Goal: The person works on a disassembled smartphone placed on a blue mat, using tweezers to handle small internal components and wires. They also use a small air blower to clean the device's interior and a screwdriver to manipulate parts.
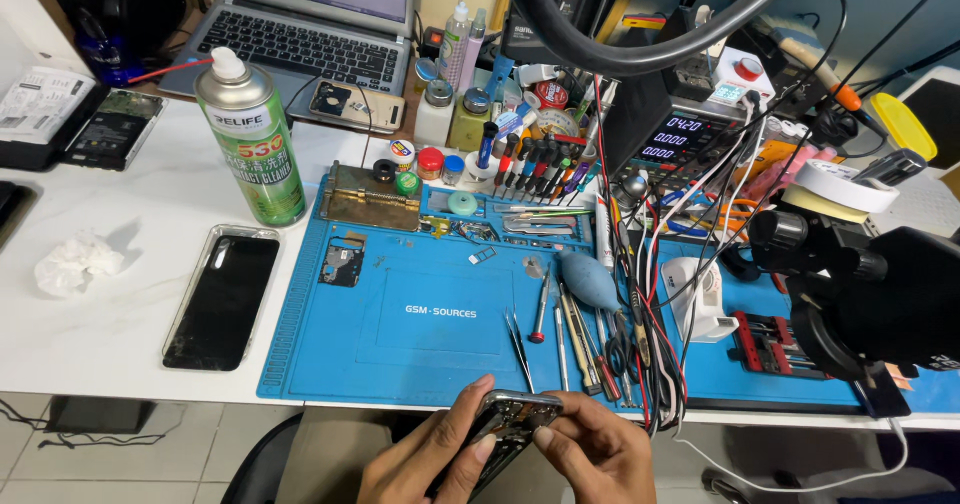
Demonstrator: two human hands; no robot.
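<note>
The tabletop (pixel 100 324) is seen above the hands, white at the far left. A blue mat (pixel 440 334) is laid on it directly ahead of the hands. A laptop (pixel 310 34) is set at the far edge, well beyond the left hand. A black microscope (pixel 860 284) is mounted to the right of the right hand. A green spray can (pixel 250 139) is stood upright beyond and to the left of the left hand. A black phone (pixel 222 297) in a clear case is laid flat near the mat's left edge, left of the hands. A bundle of wires (pixel 650 334) is draped over the mat just ahead of the right hand. A blue blower (pixel 588 279) and a pair of tweezers (pixel 519 349) are laid on the mat close ahead of the hands.

An opened handset (pixel 500 429) is held below the near edge of the tabletop, between both hands, off the mat. The left hand (pixel 425 464) is closed around its lower left side, with the thumb pressed on the frame. The right hand (pixel 595 454) is closed on its upper right corner, with the fingertips pinched at the rim.

For good control, the handset should be supported by the frame only, and the exposed interior should not be touched. Pressure should be kept light and even at the corner. Work is better done over the mat, so that loosened small parts are caught.
</note>
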